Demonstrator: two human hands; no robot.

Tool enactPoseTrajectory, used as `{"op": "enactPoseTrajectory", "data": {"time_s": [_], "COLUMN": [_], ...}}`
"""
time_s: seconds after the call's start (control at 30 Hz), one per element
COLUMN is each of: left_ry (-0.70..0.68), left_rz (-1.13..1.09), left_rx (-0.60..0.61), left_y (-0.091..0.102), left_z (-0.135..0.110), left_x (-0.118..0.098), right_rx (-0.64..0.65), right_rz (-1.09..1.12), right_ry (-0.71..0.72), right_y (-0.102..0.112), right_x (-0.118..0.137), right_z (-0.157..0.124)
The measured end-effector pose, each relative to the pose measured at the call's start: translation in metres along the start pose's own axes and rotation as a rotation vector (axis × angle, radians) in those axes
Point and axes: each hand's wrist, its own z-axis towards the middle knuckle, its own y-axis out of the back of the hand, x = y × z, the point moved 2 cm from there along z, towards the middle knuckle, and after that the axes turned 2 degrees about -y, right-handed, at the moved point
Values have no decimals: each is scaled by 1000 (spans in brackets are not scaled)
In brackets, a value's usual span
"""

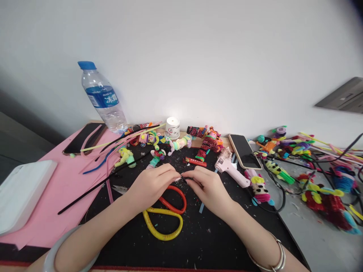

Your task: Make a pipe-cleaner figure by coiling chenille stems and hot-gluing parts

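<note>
Over the black mat (227,245), my left hand (154,185) and my right hand (208,187) meet fingertip to fingertip. Both are closed in a pinch on a short black piece of pipe cleaner (183,178), mostly covered by the fingers. Below my left hand lie scissors (163,224) with one red and one yellow handle loop; their blade tips show left of my wrist. A long black pipe cleaner (85,194) slants across the mat and pink sheets. Just beyond my fingers are a red tube with white print (195,162) and small pipe-cleaner dolls (157,155).
A pink glue gun (232,170) and a phone (245,151) lie right of my hands, with cables and more dolls (259,189) beyond. At left are pink sheets (68,162), a white box (27,192), another phone (85,139) and a leaning water bottle (104,102). A paper cup (172,128) stands upside down by the wall.
</note>
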Motion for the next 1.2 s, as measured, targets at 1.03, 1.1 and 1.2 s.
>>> {"op": "enactPoseTrajectory", "data": {"time_s": [1.03,1.1,1.2], "left_ry": [-24,-6,9], "left_rz": [207,202,204], "left_rx": [-19,-39,-60], "left_y": [-7,-8,-10], "left_z": [-1,-1,-1], "left_x": [-12,-14,-17], "right_rx": [-46,-49,-53], "right_rz": [-351,-356,-352], "right_ry": [114,109,90], "right_y": [-11,-13,-15], "right_x": [4,4,5], "right_z": [-11,-12,-13]}}
